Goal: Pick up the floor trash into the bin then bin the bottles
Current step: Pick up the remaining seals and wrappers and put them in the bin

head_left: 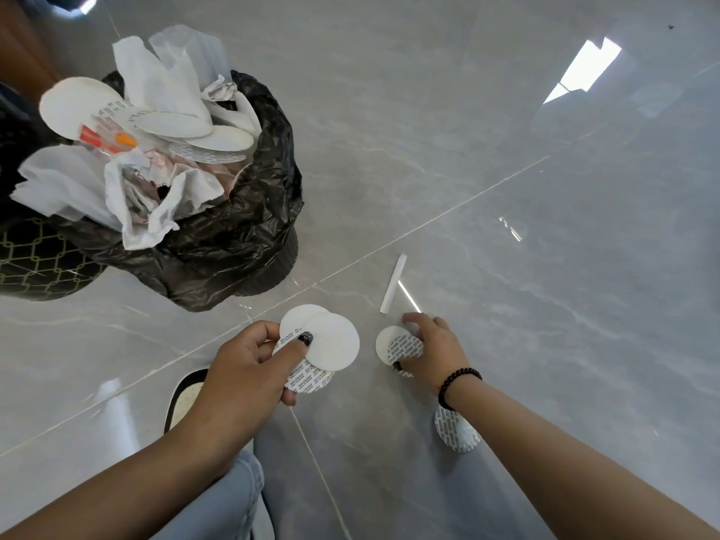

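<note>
Both hands grip discs: left hand (249, 368) stack (323, 344), right hand (432, 352) half-hiding disc (393, 342).

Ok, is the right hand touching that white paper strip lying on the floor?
Apart. The head view shows bare floor tile between the right hand and the lower end of the paper strip; the fingers rest on the round discs instead.

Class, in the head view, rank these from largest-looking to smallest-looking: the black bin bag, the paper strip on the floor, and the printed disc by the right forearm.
1. black bin bag, clearly largest.
2. and 3. printed disc and paper strip: too close to rank; the strip is longer, the disc wider.
</note>
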